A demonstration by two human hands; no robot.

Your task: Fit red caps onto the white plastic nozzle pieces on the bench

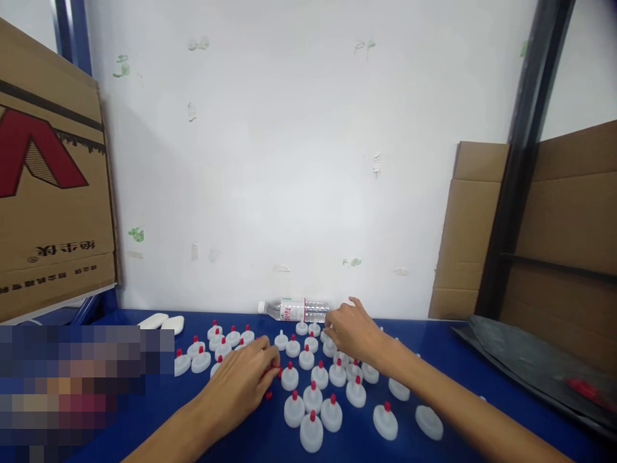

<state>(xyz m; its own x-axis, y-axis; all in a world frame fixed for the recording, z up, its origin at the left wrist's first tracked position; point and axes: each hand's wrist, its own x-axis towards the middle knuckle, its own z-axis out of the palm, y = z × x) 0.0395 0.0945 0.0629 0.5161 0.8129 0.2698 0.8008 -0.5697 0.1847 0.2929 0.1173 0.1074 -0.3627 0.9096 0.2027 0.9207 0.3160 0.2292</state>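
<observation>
Many white plastic caps with red tips (312, 397) stand in a cluster on the blue table (463, 360). My left hand (241, 382) rests among them with fingers curled, pinching small red pieces at its fingertips. My right hand (354, 334) reaches over the far caps with fingers bent down onto a white cap; what it holds is hidden. A few white caps without red tips (429, 421) lie at the right under my right forearm.
A clear water bottle (296, 309) lies on its side against the white wall. Two white oval objects (161, 321) lie at the left. Cardboard boxes (48, 186) stand left and right. A dark plastic bag (535, 370) lies at the right. A blurred patch covers the lower left.
</observation>
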